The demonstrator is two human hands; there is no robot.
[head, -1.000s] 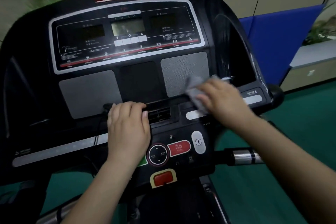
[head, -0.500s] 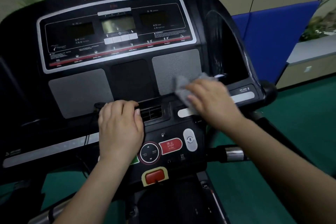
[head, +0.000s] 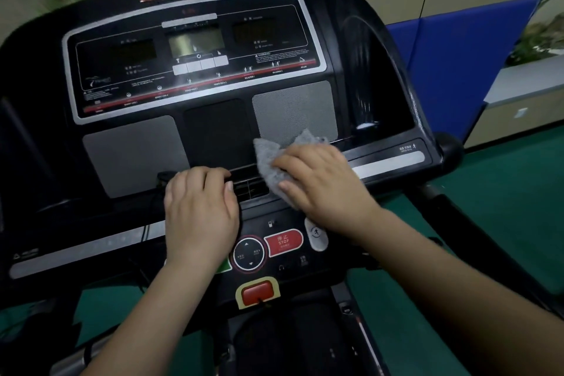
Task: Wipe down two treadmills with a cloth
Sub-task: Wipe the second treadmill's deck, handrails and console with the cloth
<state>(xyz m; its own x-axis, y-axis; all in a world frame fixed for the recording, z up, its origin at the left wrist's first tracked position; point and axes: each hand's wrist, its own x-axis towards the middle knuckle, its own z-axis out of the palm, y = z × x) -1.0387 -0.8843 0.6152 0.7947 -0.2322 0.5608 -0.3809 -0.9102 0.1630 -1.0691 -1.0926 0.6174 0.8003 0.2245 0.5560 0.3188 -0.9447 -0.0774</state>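
Observation:
A black treadmill console (head: 351, 40) fills the view, with a display panel (head: 195, 55) on top and two grey speaker grilles below. My right hand (head: 323, 183) presses a grey cloth (head: 271, 159) against the console, at the lower left corner of the right grille (head: 296, 110) and over the ledge below it. My left hand (head: 198, 210) lies flat on the console's centre ledge, fingers together, holding nothing. It partly hides a green button.
A round arrow pad (head: 248, 253), a red STOP button (head: 283, 242) and a red safety key (head: 258, 293) sit below the hands. A blue padded panel (head: 457, 70) and a grey ledge (head: 525, 82) stand at the right. Green floor (head: 503, 207) surrounds the machine.
My right hand has slid the cloth leftward along the console ledge, from the right grille's lower right to its lower left. My left hand has stayed put.

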